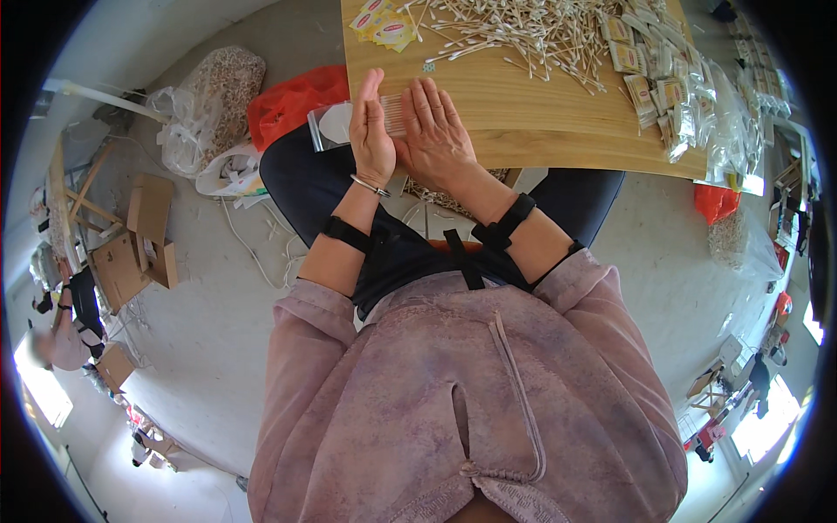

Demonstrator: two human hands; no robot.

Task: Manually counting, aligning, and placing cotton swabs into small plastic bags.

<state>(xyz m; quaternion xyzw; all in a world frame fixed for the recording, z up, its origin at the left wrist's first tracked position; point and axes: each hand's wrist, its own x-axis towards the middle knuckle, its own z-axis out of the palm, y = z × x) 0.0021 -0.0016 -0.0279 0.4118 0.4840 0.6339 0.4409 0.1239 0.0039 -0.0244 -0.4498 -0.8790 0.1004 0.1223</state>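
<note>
At the front left corner of the wooden table, a clear plastic bag (319,138) with a whitish rounded patch sticks out past the edge. A row of cotton swabs (393,116) lies side by side between my hands, apparently in or on that bag. My left hand (373,139) stands on its edge beside the swabs, fingers stretched out. My right hand (434,131) rests flat over the row's right part, fingers straight and side by side. Whatever lies under the palms is hidden. Farther back, loose cotton swabs (523,35) are heaped on the table.
Yellow and white printed cards (384,24) lie at the table's (523,131) back left. Filled swab packets (671,96) pile up at the right. Beside the table's left edge are a red plastic bag (296,100) and a large clear sack (222,100). Cardboard boxes (139,240) stand farther left.
</note>
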